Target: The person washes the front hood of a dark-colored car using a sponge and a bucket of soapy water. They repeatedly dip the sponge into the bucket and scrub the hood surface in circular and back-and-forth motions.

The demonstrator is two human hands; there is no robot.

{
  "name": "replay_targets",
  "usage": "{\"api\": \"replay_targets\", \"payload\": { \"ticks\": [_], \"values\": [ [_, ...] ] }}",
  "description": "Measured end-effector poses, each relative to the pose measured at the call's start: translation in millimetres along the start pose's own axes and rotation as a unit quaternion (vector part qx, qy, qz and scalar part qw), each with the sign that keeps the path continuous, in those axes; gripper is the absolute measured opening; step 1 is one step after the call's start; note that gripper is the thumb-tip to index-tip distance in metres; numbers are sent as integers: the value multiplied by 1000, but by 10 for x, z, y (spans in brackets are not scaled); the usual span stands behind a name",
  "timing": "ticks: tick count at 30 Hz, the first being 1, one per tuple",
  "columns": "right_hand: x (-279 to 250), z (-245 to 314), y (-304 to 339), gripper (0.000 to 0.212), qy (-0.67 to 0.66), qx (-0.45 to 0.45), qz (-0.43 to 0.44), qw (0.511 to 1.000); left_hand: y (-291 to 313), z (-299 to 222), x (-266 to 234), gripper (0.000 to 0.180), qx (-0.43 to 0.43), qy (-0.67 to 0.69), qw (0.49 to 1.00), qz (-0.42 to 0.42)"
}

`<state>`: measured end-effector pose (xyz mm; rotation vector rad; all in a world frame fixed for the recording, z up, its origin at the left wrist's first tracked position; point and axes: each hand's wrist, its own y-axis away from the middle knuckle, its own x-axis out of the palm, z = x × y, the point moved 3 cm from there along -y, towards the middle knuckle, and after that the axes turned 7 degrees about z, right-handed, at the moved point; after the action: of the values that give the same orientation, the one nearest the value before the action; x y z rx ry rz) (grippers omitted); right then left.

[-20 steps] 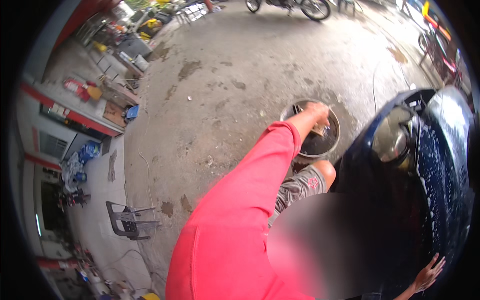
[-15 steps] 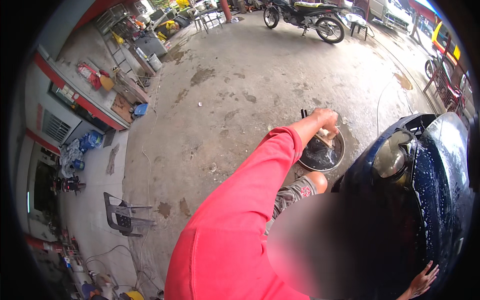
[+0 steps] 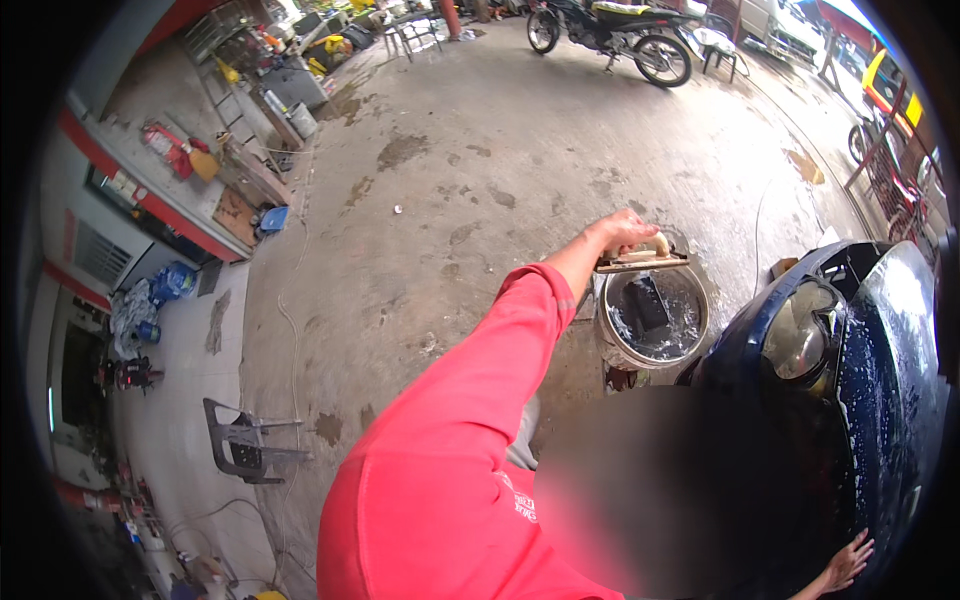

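Note:
My left hand [image 3: 626, 229] is closed around the pale handle of a wooden hand float [image 3: 648, 258], a flat board with a looped grip. The float is held at the far rim of a round bucket [image 3: 609, 340]. Inside the bucket a dark block [image 3: 649, 303] lies in foamy water. Down at the lower right, my right hand [image 3: 851, 562] lies flat with fingers spread on the dark blue car body [image 3: 880, 400], whose surface is wet and spotted with suds. A large blurred patch hides the area between my left arm and the car.
The car's headlight [image 3: 800, 330] bulges just right of the bucket. A grey plastic chair [image 3: 240, 440] stands at the left, near a cable on the stained concrete floor [image 3: 400, 260]. A motorcycle [image 3: 610, 40] is parked at the far side.
The float has come up from over the bucket's water to its far rim, with my left hand moving slightly left. More of the bucket's inside now shows. My right hand stays on the car.

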<state>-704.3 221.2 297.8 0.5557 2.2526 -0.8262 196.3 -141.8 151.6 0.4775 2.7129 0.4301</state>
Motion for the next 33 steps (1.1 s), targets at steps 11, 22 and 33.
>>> {"api": "replay_targets", "payload": {
  "ticks": [11,22,33],
  "values": [
    [-1883,2908,682,105,-135,-92,99,982,-408,1066,-742,68,110,623,740,230],
    [-2443,3017,827,127,-186,-85,171,964,-674,942,-5,55,-7,554,832,6],
    [-1900,2111,736,83,-241,-93,87,962,-465,370,766,45,119,-294,944,86]
  ]
}}
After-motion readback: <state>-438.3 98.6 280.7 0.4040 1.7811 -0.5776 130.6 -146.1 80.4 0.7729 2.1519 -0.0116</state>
